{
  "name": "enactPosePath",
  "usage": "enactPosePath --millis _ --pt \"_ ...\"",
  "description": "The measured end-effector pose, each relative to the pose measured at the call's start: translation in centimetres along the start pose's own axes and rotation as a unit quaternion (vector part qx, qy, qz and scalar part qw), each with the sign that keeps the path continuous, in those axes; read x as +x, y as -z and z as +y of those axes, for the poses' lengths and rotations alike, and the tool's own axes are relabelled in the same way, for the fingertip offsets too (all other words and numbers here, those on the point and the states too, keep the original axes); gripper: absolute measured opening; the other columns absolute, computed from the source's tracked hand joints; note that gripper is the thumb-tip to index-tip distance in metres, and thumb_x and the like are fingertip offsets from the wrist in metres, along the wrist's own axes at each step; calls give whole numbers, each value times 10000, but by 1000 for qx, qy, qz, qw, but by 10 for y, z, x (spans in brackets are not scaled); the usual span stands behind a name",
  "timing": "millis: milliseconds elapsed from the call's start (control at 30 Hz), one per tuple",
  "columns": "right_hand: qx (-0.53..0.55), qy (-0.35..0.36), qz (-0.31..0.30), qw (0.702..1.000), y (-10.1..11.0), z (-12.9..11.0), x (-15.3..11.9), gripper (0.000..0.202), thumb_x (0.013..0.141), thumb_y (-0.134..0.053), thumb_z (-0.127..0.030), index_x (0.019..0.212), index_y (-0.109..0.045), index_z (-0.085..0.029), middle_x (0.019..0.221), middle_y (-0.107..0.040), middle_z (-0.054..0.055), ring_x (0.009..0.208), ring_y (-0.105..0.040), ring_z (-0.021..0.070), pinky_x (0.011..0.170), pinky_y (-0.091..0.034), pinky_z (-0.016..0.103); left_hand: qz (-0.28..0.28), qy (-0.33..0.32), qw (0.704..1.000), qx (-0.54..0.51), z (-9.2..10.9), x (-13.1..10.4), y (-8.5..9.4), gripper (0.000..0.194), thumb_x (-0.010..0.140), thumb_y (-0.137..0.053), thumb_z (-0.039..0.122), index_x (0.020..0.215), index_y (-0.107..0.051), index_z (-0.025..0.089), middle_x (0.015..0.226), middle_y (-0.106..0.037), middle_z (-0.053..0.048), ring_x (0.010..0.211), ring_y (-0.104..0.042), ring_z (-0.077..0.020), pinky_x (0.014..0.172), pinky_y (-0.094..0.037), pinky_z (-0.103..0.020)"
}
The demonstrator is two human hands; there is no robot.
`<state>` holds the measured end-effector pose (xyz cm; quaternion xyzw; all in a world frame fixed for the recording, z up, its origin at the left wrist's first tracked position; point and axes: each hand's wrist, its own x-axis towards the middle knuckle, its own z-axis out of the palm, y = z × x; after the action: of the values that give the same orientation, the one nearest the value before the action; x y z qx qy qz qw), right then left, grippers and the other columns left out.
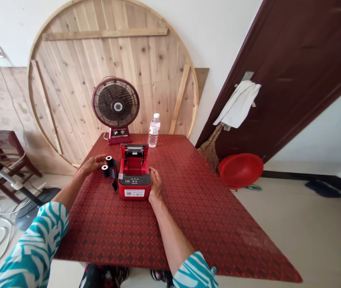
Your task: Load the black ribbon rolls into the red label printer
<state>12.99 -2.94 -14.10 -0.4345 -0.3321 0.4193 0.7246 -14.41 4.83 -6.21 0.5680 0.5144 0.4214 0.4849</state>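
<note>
A small red and black receipt printer (135,191) stands on the table with its lid (135,151) raised, and its red roll bay shows nothing inside. My right hand (155,185) lies against the printer's right side and holds it there. Left of the printer, two dark rolls with white ends stand upright: a rear roll (109,163) and a front roll (105,173). A dark loose strip hangs from them toward the printer. My left hand (95,164) has its fingers stretched out at the rear roll; whether they touch it I cannot tell.
Behind the printer, a fan (116,106) and a water bottle (154,131) stand on the red patterned table (194,208). A large round wooden board (146,80) leans on the wall. To the right are a broom (211,148) and a red basin (242,171); a chair (8,158) is at left.
</note>
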Motion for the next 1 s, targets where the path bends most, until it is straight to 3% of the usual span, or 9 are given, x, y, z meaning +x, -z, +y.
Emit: enactPosePath --millis 100,267,400,500,600,733,867,1000 --pt "-7 -1 6 1000 1 1 1 430 773 -597 -559 1022 -709 -226 927 -747 13 872 -645 201 767 -476 315 -25 7 999 33 0 5 -4 712 355 -899 490 965 -717 173 939 -777 -75 866 -702 -258 739 -532 -326" --pt "-4 0 6 1000 0 1 1 408 779 -593 -548 1009 -707 -232 939 -748 14 871 -643 201 757 -474 312 -1 -23 1000 17 5 2 -4 609 456 -853 535 910 -684 165 854 -756 -50 822 -689 -228 756 -526 -326" --pt "7 -3 -1 1000 -2 -1 0 413 787 -581 -547 1019 -700 -227 920 -744 18 858 -643 201 758 -476 317 46 -65 996 -41 28 -10 6 515 535 -832 467 929 -662 181 872 -732 -35 832 -674 -196 777 -519 -300" --pt "16 -10 0 1000 -4 -3 -1 412 783 -587 -544 1020 -701 -226 923 -740 17 859 -640 200 767 -475 319 4 -83 994 -77 55 -29 6 486 593 -787 453 982 -675 182 929 -731 -59 857 -677 -221 800 -534 -335" --pt "22 -7 2 1000 -5 -3 -2 423 775 -592 -549 1025 -703 -226 918 -738 13 864 -638 198 776 -478 319 -73 -90 993 -14 80 -51 -13 526 661 -739 477 1077 -687 159 988 -736 -97 881 -676 -251 810 -541 -366" --pt "25 5 2 1000 -5 0 -1 413 768 -597 -544 1011 -704 -228 919 -736 9 886 -635 195 795 -480 318 -185 -114 965 149 100 -64 -58 519 764 -672 441 1207 -665 172 1085 -735 -85 955 -671 -247 842 -533 -347" --pt "27 9 4 1000 -6 0 0 397 772 -597 -537 990 -711 -225 927 -736 17 923 -633 203 817 -476 322 -184 -149 910 339 103 -56 -95 360 812 -619 346 1132 -709 206 1045 -754 -39 949 -680 -214 857 -519 -301" --pt "33 8 3 999 -7 0 0 388 773 -598 -533 984 -714 -229 916 -735 14 932 -632 207 821 -481 328 -177 -148 823 519 99 -39 -115 328 796 -658 276 1115 -729 251 1070 -763 -33 998 -689 -214 846 -496 -257"
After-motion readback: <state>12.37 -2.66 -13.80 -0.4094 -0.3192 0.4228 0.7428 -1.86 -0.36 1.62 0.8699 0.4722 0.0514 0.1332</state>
